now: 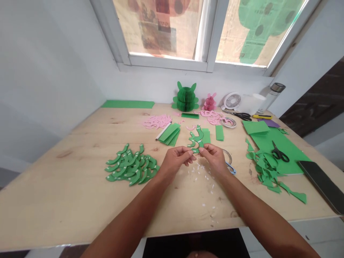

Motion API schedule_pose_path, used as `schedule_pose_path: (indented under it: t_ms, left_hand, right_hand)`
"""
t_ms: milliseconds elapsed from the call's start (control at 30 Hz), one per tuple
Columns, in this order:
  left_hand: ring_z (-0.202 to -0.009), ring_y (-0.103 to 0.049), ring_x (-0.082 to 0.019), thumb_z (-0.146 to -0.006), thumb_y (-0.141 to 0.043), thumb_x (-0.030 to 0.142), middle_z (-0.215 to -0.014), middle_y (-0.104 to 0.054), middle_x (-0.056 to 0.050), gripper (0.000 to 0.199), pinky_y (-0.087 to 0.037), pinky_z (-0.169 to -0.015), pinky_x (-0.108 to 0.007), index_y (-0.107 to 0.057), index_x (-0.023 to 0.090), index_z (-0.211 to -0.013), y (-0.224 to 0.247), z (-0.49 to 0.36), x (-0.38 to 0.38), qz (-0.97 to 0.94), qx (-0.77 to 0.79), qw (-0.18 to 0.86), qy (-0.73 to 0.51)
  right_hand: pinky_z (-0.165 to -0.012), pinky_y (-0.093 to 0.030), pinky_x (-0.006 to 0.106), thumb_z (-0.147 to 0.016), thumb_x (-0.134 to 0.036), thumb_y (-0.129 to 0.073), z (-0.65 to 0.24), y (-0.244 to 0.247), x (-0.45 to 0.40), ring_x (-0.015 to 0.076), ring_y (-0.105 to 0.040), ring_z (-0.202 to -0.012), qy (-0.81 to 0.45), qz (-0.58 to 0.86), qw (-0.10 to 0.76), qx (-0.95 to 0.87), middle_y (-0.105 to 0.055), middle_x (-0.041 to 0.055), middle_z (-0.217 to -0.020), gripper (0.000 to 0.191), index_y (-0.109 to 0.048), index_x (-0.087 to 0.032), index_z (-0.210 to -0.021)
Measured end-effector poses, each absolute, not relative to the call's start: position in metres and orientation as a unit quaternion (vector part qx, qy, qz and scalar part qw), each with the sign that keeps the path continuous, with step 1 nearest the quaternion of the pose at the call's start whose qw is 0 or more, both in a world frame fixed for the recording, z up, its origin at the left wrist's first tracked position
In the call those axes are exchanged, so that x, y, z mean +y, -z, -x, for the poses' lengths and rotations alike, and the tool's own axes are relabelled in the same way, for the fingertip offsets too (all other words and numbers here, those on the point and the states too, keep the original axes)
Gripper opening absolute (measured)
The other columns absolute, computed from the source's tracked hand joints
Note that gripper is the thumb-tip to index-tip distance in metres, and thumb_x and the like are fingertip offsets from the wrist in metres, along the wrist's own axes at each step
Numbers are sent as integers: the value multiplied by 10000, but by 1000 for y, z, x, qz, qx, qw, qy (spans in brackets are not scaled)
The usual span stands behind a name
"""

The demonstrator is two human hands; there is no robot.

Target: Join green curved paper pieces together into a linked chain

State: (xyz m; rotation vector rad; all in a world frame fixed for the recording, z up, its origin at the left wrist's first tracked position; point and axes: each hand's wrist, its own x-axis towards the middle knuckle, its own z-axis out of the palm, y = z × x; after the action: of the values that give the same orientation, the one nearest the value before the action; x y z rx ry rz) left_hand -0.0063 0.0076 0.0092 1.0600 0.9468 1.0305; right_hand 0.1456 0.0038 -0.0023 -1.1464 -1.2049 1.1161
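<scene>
My left hand [177, 157] and my right hand [214, 156] are close together over the middle of the table, fingers pinched. Between them they hold a small curved green paper cutout [196, 151] with a white strip on it. Just beyond my fingertips lie more curved green cutouts [198, 134] with white marks. Tiny white scraps [205, 175] are scattered below my hands. Left of my left hand is a heap of wavy green paper cutouts [131, 165] with white strips. A blue-handled tool [231, 168] and a roll of tape [227, 156] are partly hidden by my right hand.
Behind are folded green paper [170, 134], pink cutouts [157, 121], a green honeycomb paper figure [186, 98], a smaller pink one [209, 102] and a white fan [232, 100]. At right lie black scissors [280, 153], green scraps [266, 168] and a phone [321, 184].
</scene>
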Motion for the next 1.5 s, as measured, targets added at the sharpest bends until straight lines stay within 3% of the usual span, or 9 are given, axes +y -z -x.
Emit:
schedule_pose_path:
  t_ms: [233, 500, 633, 933, 1167, 1300, 1500]
  left_hand:
    - [-504, -529, -117, -659, -678, 328, -568, -648, -42, 197, -407, -507, -241, -631, 144, -605, -12, 8, 7, -509, 415, 601, -455]
    - [-655, -591, -149, -645, -694, 340, -706, -670, -54, 281, -437, -566, -247, -676, 144, -845, -13, 11, 9, -465, 433, 616, -467]
    - [-706, -599, -159, -647, -696, 349, -762, -685, -68, 278, -446, -605, -257, -669, 147, -835, -12, 10, 10, -425, 418, 629, -498]
    - [-584, -561, -130, -601, -726, 312, -581, -601, -15, 206, -445, -582, -252, -640, 139, -673, -15, 11, 10, -392, 415, 655, -495]
    - [-579, -554, -120, -602, -728, 286, -573, -591, -7, 187, -445, -580, -239, -625, 141, -661, -14, 11, 10, -381, 416, 653, -506]
    - [-600, -564, -130, -611, -732, 281, -591, -592, -14, 191, -437, -569, -238, -614, 143, -670, -14, 12, 9, -360, 392, 687, -495]
    - [-621, -563, -120, -640, -726, 266, -604, -588, -1, 166, -433, -644, -258, -612, 147, -664, -11, 14, 10, -348, 348, 727, -478]
  right_hand:
    - [-504, -326, 229, -711, -393, -645, -147, 10, 5, 108, -433, -528, -472, 476, 539, -510, -502, -24, -537, 247, -577, -169, -632]
    - [-498, -297, 225, -710, -396, -644, -147, 5, 4, 100, -419, -522, -499, 456, 526, -516, -510, -28, -547, 257, -584, -163, -621]
    - [-479, -291, 223, -708, -412, -644, -146, 4, 1, 93, -408, -496, -512, 455, 496, -534, -506, -30, -552, 272, -583, -158, -634]
    - [-433, -209, 212, -734, -406, -622, -143, 1, -2, 65, -295, -466, -508, 438, 437, -600, -379, -52, -505, 307, -518, -161, -582]
    - [-513, -328, 223, -777, -419, -581, -145, 1, -1, 100, -429, -547, -514, 424, 441, -601, -512, -14, -580, 285, -596, -156, -670]
    - [-580, -374, 243, -800, -465, -533, -146, -3, 0, 123, -492, -583, -509, 423, 463, -590, -558, -2, -581, 376, -581, -164, -581]
    - [-562, -363, 247, -793, -477, -541, -147, -2, 0, 129, -487, -552, -513, 420, 460, -591, -546, -1, -525, 407, -580, -173, -525]
